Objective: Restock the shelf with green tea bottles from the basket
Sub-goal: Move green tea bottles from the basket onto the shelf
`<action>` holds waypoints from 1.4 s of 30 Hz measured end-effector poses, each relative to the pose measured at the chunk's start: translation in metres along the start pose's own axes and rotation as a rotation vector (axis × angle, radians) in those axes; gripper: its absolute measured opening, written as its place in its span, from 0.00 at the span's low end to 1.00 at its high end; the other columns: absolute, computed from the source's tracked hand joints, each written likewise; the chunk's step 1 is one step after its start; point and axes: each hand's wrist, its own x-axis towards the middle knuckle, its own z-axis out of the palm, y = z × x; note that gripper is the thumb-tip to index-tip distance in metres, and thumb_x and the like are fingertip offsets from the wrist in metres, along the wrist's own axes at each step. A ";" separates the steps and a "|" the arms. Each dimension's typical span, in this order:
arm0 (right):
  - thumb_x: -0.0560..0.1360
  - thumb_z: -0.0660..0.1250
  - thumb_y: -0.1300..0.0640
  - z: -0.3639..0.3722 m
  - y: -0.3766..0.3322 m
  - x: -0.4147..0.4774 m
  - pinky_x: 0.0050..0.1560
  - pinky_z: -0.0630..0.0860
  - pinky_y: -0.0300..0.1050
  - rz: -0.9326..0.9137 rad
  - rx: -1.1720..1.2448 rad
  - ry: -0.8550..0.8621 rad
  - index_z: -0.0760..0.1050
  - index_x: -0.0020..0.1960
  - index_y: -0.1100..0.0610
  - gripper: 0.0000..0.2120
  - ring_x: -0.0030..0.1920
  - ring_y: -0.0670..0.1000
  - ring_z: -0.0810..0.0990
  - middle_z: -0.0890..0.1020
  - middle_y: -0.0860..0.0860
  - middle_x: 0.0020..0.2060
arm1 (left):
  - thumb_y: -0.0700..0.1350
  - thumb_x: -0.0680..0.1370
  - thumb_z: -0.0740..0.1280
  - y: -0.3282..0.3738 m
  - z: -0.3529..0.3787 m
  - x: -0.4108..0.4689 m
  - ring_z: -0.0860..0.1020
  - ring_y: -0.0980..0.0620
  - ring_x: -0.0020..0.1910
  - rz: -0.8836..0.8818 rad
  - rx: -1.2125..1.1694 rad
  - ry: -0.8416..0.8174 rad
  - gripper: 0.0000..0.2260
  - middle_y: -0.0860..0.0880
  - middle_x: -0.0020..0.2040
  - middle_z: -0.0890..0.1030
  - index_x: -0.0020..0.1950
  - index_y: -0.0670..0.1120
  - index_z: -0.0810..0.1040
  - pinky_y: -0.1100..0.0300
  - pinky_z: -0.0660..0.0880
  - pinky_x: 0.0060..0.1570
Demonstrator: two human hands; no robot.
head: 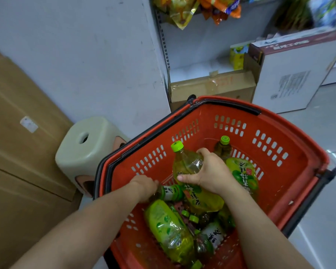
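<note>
A red plastic basket (pixel 279 152) stands on the floor below me and holds several green tea bottles with green caps. My right hand (pixel 209 171) grips the shoulder of a large yellow-green bottle (pixel 186 162) that leans with its cap up and to the left. My left hand (pixel 145 188) reaches down into the basket's left side and grips a small bottle (pixel 172 192) lying on its side; its fingers are partly hidden. Another large bottle (pixel 169 230) lies near the basket's front. A further bottle (pixel 224 146) stands upright at the back.
The white shelf unit (pixel 202 70) rises behind the basket, with snack bags (pixel 182 10) hanging above. A cardboard box (pixel 211 88) and a white carton (pixel 291 74) sit before the shelf. A beige stool (pixel 89 148) and brown boxes (pixel 17 133) stand at left.
</note>
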 end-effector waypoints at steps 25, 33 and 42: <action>0.60 0.79 0.42 -0.046 -0.195 -0.157 0.53 0.69 0.40 -0.419 0.230 0.185 0.72 0.66 0.54 0.38 0.57 0.49 0.77 0.77 0.46 0.53 | 0.62 0.74 0.56 -0.078 0.018 -0.390 0.71 0.52 0.29 -0.337 -0.880 1.489 0.16 0.51 0.29 0.73 0.43 0.50 0.71 0.52 0.69 0.32; 0.59 0.77 0.46 -0.026 -0.323 -0.278 0.55 0.80 0.48 -0.664 0.760 0.109 0.76 0.59 0.49 0.29 0.49 0.48 0.84 0.84 0.50 0.51 | 0.64 0.73 0.59 -0.069 0.052 -0.567 0.75 0.46 0.34 -0.824 -0.638 1.673 0.19 0.50 0.30 0.75 0.37 0.48 0.74 0.53 0.70 0.34; 0.55 0.79 0.37 0.058 -0.417 -0.352 0.56 0.79 0.56 -0.912 0.858 -0.212 0.78 0.57 0.44 0.32 0.52 0.50 0.84 0.85 0.48 0.51 | 0.64 0.73 0.61 -0.050 0.125 -0.710 0.76 0.44 0.37 -1.370 -0.505 1.642 0.21 0.50 0.32 0.77 0.36 0.48 0.76 0.55 0.68 0.35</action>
